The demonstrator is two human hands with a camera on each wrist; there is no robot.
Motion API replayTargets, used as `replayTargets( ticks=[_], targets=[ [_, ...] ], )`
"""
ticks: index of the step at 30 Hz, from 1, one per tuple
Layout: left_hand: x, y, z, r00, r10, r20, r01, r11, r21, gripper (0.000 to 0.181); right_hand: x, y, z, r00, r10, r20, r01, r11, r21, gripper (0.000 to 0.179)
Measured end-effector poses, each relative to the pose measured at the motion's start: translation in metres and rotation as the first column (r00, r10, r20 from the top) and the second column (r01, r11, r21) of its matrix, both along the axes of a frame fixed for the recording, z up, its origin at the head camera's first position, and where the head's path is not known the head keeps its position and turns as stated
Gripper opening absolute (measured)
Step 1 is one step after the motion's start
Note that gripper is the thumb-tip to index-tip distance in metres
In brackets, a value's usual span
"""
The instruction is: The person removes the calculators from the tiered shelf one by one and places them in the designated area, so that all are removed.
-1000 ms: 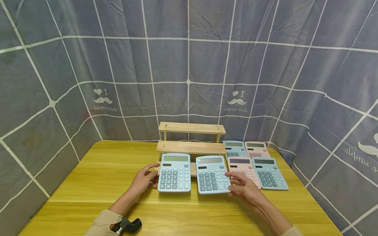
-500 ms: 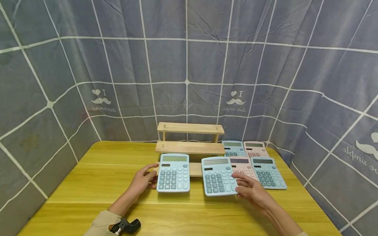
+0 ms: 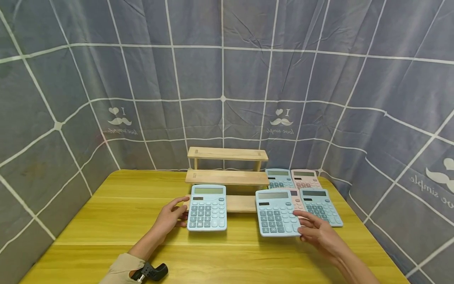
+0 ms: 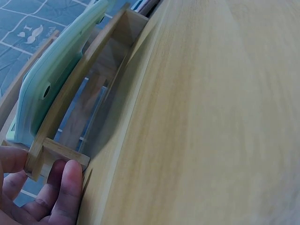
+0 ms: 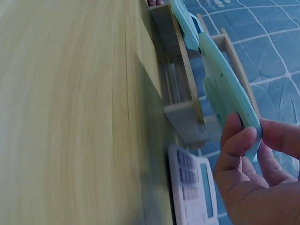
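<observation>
My right hand [image 3: 320, 234] pinches a light blue calculator [image 3: 276, 213] by its right edge, thumb and fingers on opposite faces. In the right wrist view this calculator [image 5: 229, 79] is raised, its back turned to the camera. A second light blue calculator [image 3: 207, 207] leans on the lowest step of a three-step wooden display stand [image 3: 227, 177], at its left end. Beside it, my left hand [image 3: 170, 215] grips the left end of that step. The left wrist view shows its fingertips [image 4: 70, 176] around the corner of the wooden stand [image 4: 65, 152].
On the table [image 3: 134, 197], right of the stand, lie a blue calculator [image 3: 320, 207] and a pink calculator [image 3: 297, 201], partly covered by the held one. Behind them are another blue calculator [image 3: 280, 179] and a pink one [image 3: 306, 179]. A grey checked curtain [image 3: 227, 79] surrounds the table.
My right hand has carried its calculator to the right, away from the leaning one and over the front pink calculator. My left hand has stayed at the stand's end.
</observation>
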State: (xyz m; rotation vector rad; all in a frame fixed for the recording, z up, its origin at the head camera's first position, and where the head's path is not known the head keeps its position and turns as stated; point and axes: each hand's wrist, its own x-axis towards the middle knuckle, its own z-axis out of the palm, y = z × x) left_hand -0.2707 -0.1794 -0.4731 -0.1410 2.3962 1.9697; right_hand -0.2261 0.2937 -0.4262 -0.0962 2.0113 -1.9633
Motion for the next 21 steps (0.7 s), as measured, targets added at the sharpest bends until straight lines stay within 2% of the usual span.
replayTargets(
  ticks=[9,21],
  targets=[
    [0.0,0.0,0.0,1.0,0.0,-0.006,0.0,1.0,0.011,0.041,0.01,0.028,0.002,1.0,-0.003,-0.002,0.003,1.0,-0.021,0.041],
    [0.0,0.0,0.0,1.0,-0.007,-0.004,0.007,1.0,0.018,0.041,0.021,0.065,-0.001,0.997,-0.078,-0.015,0.078,0.996,0.03,0.04]
  ],
)
